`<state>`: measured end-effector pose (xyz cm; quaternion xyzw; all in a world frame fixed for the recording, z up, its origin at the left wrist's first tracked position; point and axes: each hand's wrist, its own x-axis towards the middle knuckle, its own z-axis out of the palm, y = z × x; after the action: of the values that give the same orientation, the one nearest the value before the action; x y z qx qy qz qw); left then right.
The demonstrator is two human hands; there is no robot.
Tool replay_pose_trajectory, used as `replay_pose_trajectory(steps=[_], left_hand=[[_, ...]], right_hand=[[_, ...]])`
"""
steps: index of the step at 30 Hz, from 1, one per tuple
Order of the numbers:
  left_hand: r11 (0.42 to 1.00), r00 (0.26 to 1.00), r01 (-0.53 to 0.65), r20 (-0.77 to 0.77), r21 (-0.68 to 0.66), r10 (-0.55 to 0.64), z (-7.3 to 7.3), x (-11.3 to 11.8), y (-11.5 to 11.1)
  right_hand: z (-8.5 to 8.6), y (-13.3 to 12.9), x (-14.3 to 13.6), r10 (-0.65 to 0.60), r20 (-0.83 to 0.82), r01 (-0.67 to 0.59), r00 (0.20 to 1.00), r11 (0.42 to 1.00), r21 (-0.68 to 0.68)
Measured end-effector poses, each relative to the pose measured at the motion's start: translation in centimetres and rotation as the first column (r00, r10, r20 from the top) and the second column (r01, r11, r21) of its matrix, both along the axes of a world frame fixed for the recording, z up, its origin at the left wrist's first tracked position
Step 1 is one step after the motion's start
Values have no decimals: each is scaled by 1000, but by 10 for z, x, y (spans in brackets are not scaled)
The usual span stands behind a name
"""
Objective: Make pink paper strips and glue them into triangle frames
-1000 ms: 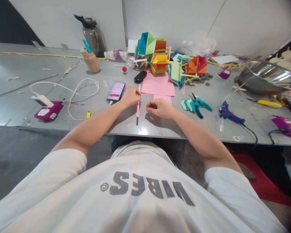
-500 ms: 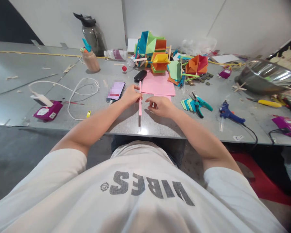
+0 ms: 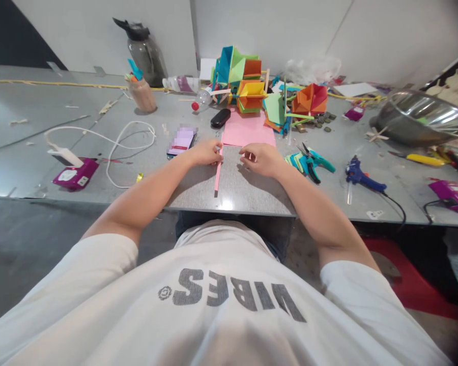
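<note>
A narrow pink paper strip (image 3: pixel 217 178) runs toward the table's front edge, its upper part between the fingers of my left hand (image 3: pixel 208 152). To its right, my right hand (image 3: pixel 260 158) is curled just above the table, fingers apart, touching neither the strip nor the other hand. Behind both hands lies a pink sheet (image 3: pixel 248 129). A phone (image 3: pixel 182 140) rests left of my left hand. Green and blue folded paper pieces (image 3: pixel 296 162) lie right of my right hand, beside teal-handled pliers (image 3: pixel 313 162).
Colourful folded-paper models (image 3: pixel 244 76) stand at the back, near a black case (image 3: pixel 220 118). A blue glue gun (image 3: pixel 362 175) and a metal bowl (image 3: pixel 416 119) are on the right. At the left are a white cable (image 3: pixel 118 142), a purple box (image 3: pixel 76 175) and a wooden cup (image 3: pixel 143 95).
The pink strip has come down closer to the front edge and tilted, its near end now further left. My right hand has shifted slightly right and up.
</note>
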<state>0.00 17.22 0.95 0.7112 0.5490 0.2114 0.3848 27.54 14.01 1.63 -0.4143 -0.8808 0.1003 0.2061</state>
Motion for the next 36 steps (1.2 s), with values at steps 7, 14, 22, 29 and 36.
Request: replay_pose_trajectory(steps=[7,14,22,29,36], left_hand=[[995,988,-58,140,-84,69,1,0,-2],[989,950,-84,289,-124,117,3,6,-6],[984,896,-143,410,-102,173,2,9,2],[981,939,-134,299,-137,170,5,8,0],[961,940,-276,207,-6,271,2,5,4]], right_hand=[[4,3,6,-63,69,65,996,998,-24],[2,7,9,-75,78,79,994,996,-49],[-13,15,-4,-119,116,113,986,992,56],[-21,40,-40,-129,325,123,937,992,38],[-7,51,-48,-160,309,154,938,987,44]])
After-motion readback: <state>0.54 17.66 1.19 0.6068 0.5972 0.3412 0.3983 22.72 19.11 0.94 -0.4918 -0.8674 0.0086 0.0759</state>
